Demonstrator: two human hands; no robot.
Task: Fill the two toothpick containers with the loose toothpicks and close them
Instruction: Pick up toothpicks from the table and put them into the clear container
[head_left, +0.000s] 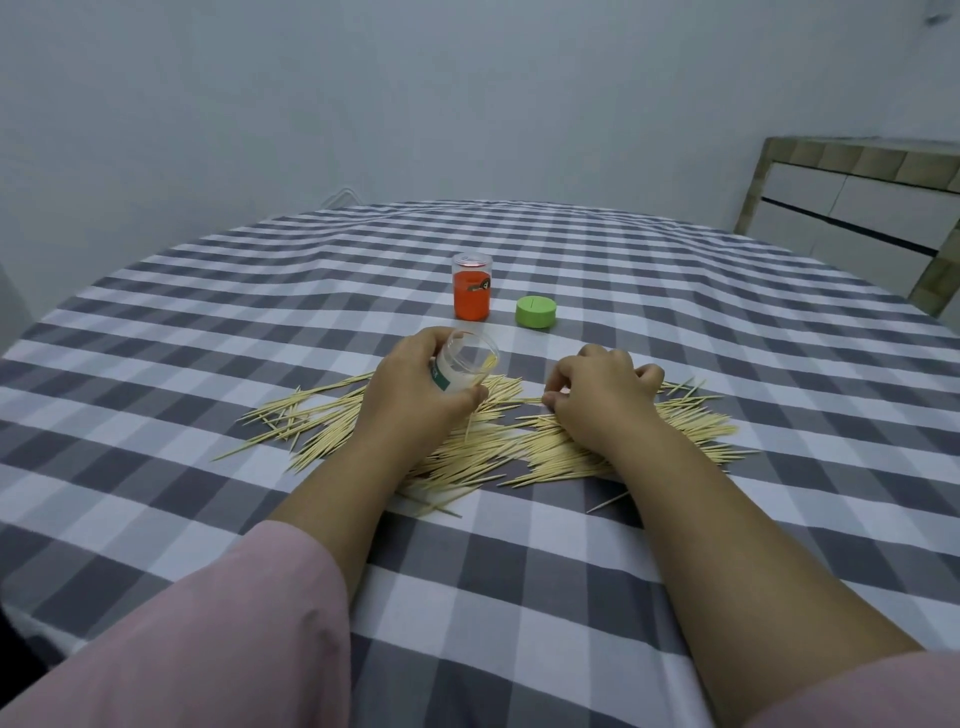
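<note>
Loose toothpicks (524, 447) lie spread in a wide heap across the checked tablecloth (208, 322). My left hand (415, 389) grips a clear open container (465, 364) with a green label, tilted with its mouth toward the right; a few toothpicks show inside. My right hand (597, 400) rests on the heap with curled fingers, thumb and forefinger pinching at toothpicks near the container's mouth. Behind stands an orange container (471, 293) with a clear top, upright. A green lid (535, 312) lies beside it to the right.
The table reaches a plain wall at the back. A cabinet with white drawers and a tiled frame (857, 208) stands at the far right. A pink sleeve (208, 623) covers my left forearm in the foreground.
</note>
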